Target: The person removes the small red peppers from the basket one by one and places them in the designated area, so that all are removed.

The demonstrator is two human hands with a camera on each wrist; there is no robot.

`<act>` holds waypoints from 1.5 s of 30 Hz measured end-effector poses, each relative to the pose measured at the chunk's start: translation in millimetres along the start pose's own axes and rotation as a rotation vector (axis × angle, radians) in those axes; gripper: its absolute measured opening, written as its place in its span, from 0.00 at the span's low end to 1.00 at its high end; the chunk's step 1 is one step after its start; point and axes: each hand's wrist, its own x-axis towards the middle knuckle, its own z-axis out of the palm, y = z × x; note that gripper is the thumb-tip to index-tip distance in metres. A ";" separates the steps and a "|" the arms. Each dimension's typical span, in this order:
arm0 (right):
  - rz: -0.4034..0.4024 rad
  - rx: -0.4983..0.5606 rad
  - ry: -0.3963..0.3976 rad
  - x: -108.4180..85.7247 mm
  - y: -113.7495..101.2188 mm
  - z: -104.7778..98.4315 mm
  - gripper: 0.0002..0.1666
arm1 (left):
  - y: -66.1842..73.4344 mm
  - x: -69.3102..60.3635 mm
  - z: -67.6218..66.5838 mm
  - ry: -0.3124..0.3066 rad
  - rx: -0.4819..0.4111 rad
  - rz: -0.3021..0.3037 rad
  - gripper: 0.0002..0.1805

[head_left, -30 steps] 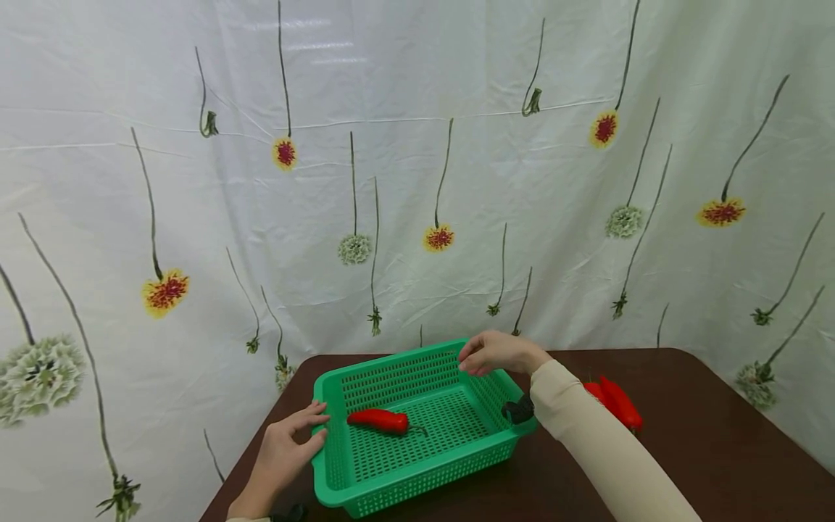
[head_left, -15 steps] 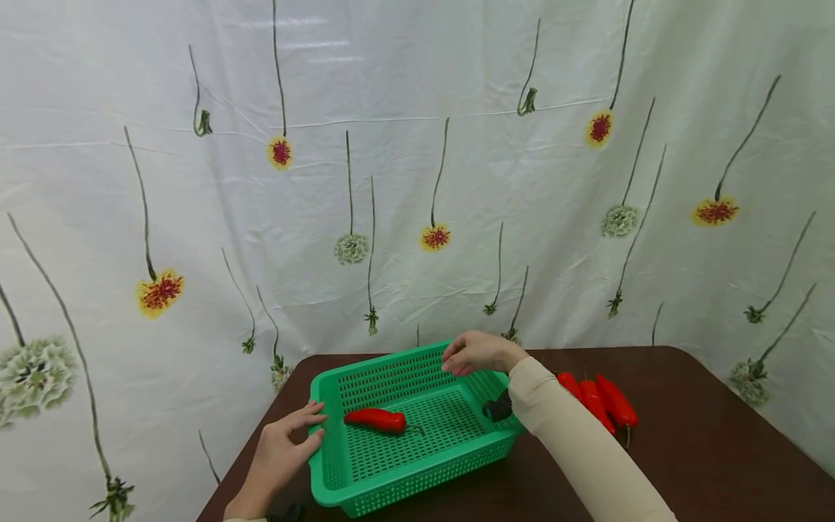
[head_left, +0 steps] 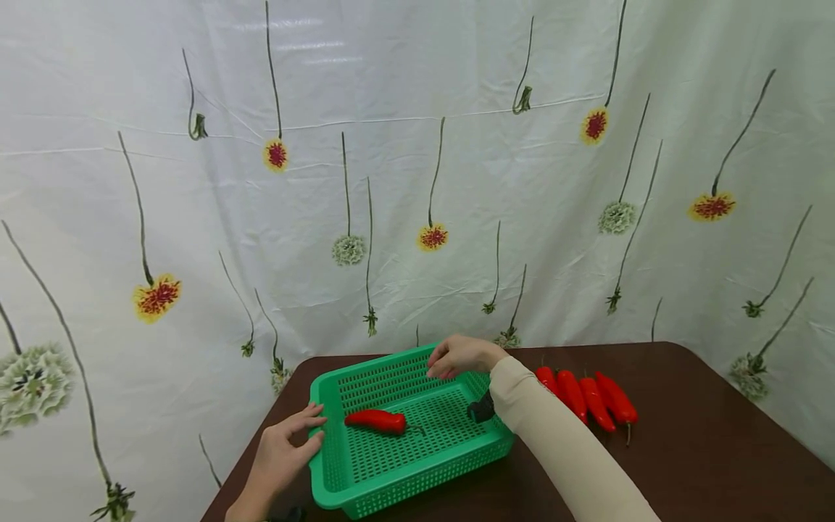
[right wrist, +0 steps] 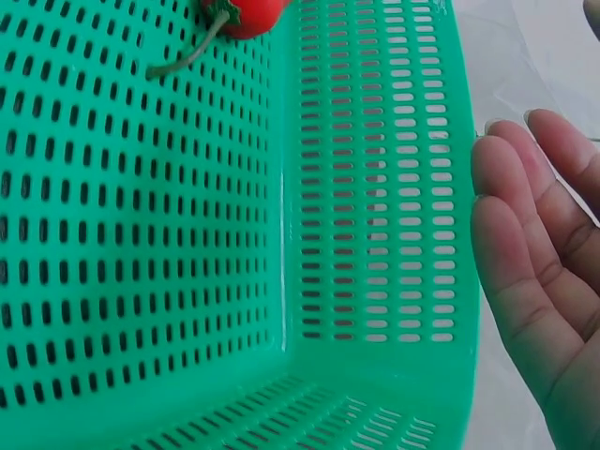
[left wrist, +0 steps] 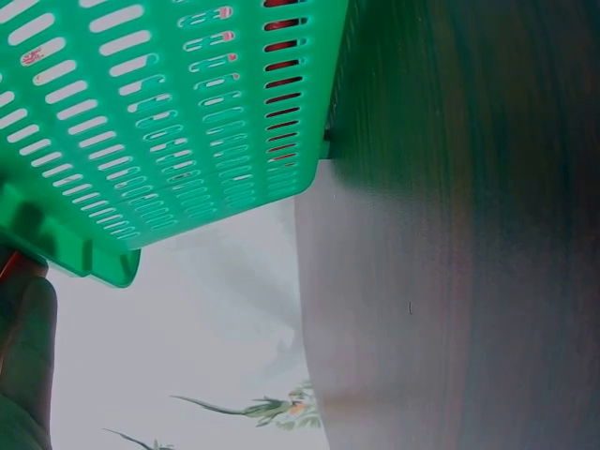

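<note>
A green perforated plastic basket stands on the table with one red chili pepper lying inside, its stem toward the right. At the basket's left rim is my left hand, fingertips and thumb touching the edge; the left wrist view catches only part of that hand beside the rim. My right hand hovers over the basket's far right part, fingers loosely bent and holding nothing. In the right wrist view its relaxed fingers appear beside the rim, with the pepper at the top.
Several more red chili peppers lie in a row on the dark brown table, right of the basket and partly behind the right sleeve. A white flower-printed curtain hangs behind the table.
My right hand has shifted left over the basket, and its sleeve uncovers more of the peppers on the table. The left hand and the pepper in the basket stay put.
</note>
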 end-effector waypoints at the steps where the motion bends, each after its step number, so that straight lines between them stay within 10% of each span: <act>1: -0.003 -0.001 -0.002 1.5 0.5 1.3 0.19 | 0.2 0.3 0.0 0.000 0.000 0.000 0.13; 45: -0.007 0.090 -0.025 38.8 3.3 60.4 0.26 | 2.8 2.1 0.1 -0.004 -0.002 -0.041 0.12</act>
